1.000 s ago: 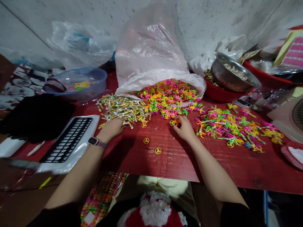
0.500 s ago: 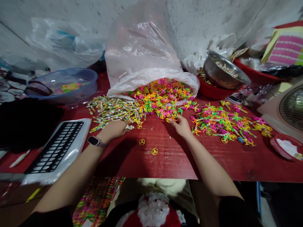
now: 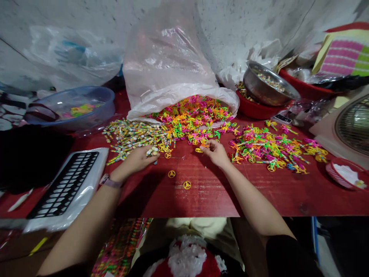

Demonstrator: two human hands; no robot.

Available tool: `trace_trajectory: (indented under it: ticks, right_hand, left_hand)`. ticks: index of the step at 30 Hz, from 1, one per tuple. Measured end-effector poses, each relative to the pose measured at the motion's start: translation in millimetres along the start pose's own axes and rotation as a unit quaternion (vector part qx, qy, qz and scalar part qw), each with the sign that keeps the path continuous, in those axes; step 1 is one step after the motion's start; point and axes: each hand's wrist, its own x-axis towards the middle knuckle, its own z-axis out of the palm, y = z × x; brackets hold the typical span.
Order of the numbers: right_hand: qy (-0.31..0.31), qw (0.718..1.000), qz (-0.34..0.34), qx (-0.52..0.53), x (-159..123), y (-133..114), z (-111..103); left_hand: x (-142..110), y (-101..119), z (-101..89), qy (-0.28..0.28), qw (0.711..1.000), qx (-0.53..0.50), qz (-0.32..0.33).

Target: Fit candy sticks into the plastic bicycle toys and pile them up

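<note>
Wrapped candy sticks are lying on a red table, with the left hand curling its fingers around a few. The right hand is pinching neon plastic toy pieces between nearly closed fingers, just below a spilled plastic sack.

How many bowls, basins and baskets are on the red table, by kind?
Blue plastic basin: 1
Stainless steel bowl: 1
Red bowl under the steel bowl: 1
Red basin behind them: 1
Red slotted basket: 1
Total: 5
</note>
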Motion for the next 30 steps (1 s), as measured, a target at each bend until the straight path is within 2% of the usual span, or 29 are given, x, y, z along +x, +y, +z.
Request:
trace_trajectory:
  ticks: [2, 4, 6, 9, 11, 13, 17, 20, 23, 27, 30]
  right_hand:
    - [-0.062, 0.998, 0.009, 0.028, -4, -6, 3]
    - [-0.129, 0.989, 0.028, 0.072, -10, -11, 8]
    - [-0.191, 0.972, 0.053, 0.123, -17, -16, 14]
    - [-0.269, 0.940, 0.080, 0.194, -27, -20, 22]
    - [-0.266, 0.930, 0.084, 0.241, -30, -21, 27]
    - [-0.234, 0.929, 0.087, 0.274, -30, -19, 29]
    - [-0.193, 0.931, 0.102, 0.292, -26, -15, 27]
    - [-0.187, 0.937, 0.099, 0.279, -22, -14, 22]
    - [-0.220, 0.947, 0.077, 0.221, -20, -18, 14]
    - [-0.296, 0.945, 0.047, 0.130, -21, -28, 5]
    - [-0.323, 0.937, 0.047, 0.126, -24, -31, 2]
  left_hand:
    - [2, 18, 5.1, 0.041, 0.989, -0.143, 0.020]
    - [9, 38, 15.3, 0.075, 0.961, -0.265, 0.010]
    - [18, 59, 29.0, 0.081, 0.928, -0.363, -0.005]
    - [32, 83, 50.2, 0.070, 0.893, -0.445, -0.005]
    - [38, 92, 61.8, 0.061, 0.879, -0.473, -0.001]
    - [42, 95, 70.4, 0.065, 0.872, -0.484, 0.007]
    - [44, 90, 82.7, 0.070, 0.861, -0.504, 0.007]
    - [42, 85, 90.4, 0.049, 0.831, -0.553, -0.017]
    - [39, 83, 94.0, 0.018, 0.802, -0.595, -0.044]
    - [30, 84, 91.8, -0.054, 0.809, -0.581, -0.073]
    - [24, 87, 88.0, -0.095, 0.793, -0.599, -0.056]
